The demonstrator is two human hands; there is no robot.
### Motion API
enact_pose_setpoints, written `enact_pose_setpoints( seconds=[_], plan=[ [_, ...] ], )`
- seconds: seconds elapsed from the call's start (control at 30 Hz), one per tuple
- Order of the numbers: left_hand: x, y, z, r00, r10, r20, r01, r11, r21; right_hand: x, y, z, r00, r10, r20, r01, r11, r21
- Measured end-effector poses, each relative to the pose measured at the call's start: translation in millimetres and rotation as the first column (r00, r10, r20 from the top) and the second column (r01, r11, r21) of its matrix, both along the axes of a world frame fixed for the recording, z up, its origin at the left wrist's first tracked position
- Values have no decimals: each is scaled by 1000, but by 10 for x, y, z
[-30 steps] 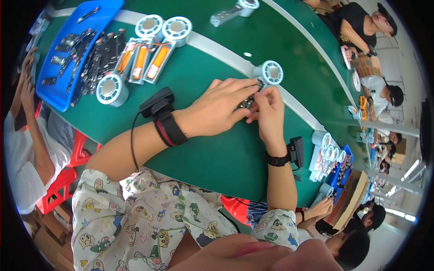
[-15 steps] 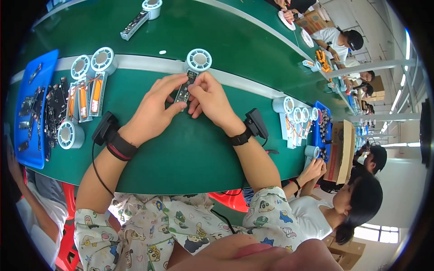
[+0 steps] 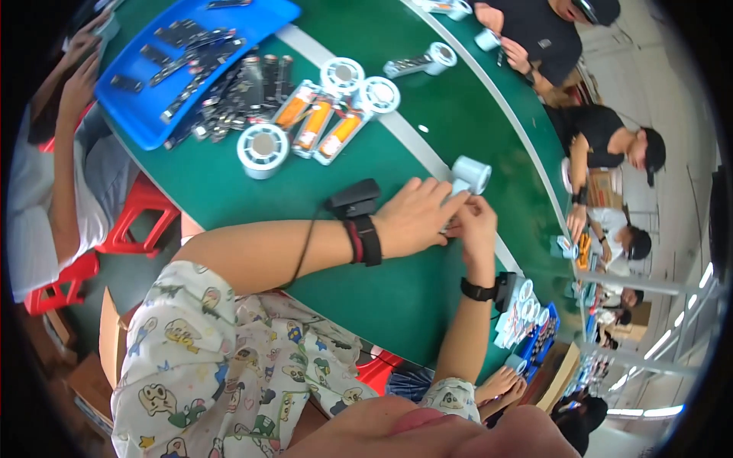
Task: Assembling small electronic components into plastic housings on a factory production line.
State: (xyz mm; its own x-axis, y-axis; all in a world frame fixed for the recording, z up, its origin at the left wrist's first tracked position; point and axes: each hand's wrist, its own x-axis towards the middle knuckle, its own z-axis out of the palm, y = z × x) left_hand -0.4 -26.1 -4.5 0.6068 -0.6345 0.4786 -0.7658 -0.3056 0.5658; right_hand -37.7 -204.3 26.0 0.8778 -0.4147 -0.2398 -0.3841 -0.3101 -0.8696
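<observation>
A pale blue handheld fan body is between my hands, its round head beyond my fingers and turned sideways. My left hand is closed over the handle, fingers bent around its upper side. My right hand grips the same handle from the right, its fingers meeting those of the left. The handle is mostly hidden by the fingers, so its inner face does not show. To the left stand several similar fan bodies with orange batteries in their handles. Another round fan head faces up nearer me.
A blue tray of black circuit boards lies at the left, with a heap of boards beside it. One fan body lies beyond the grey strip, near a small white piece. Co-workers sit around.
The view has swung left. The fan body has been turned, so its head shows from the side and the circuit board in its handle is hidden. My hands have drawn closer together.
</observation>
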Motion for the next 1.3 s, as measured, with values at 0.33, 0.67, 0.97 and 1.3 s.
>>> enact_pose_setpoints(
  seconds=[0.33,0.67,0.97,1.3],
  plan=[
    [58,41,-114,972,70,223,-80,996,32,1866,-1017,414,914,-42,-404,-315,553,-771],
    [57,0,-224,950,45,309,-67,996,62,2976,1293,341,869,326,-372,-484,711,-510],
    [46,-46,-237,968,17,250,-43,994,99,3155,876,225,837,396,-377,-547,612,-571],
    [20,-131,-272,957,19,288,-55,992,118,2108,1656,397,557,830,24,-673,468,-573]
  ],
)
